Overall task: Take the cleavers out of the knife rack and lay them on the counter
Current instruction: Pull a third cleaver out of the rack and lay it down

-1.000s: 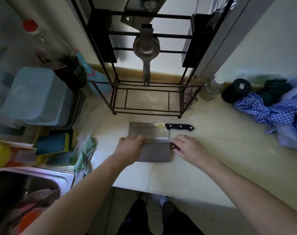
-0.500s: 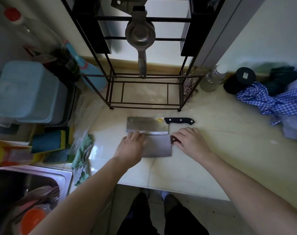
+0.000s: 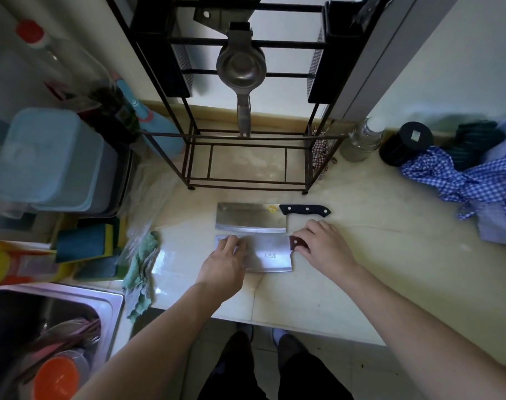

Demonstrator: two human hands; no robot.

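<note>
- The near cleaver (image 3: 270, 253) lay flat near the front edge of the bench (image 3: 390, 255), long axis left-right, steel blade left, brown handle right.
- Left hand (image 3: 226, 264) rested spread on its blade; right hand (image 3: 322, 245) curled around the handle.
- The black-handled cleaver (image 3: 250, 217) lay parallel just behind.

Two cleavers lie side by side on the counter (image 3: 361, 241) in front of the knife rack (image 3: 246, 157) — the black-handled cleaver (image 3: 251, 216) behind, the brown-handled cleaver (image 3: 270, 254) nearer the edge. Left: sponges (image 3: 86, 243), sink (image 3: 101, 301). Right — checked cloth (image 3: 459, 180).
</note>
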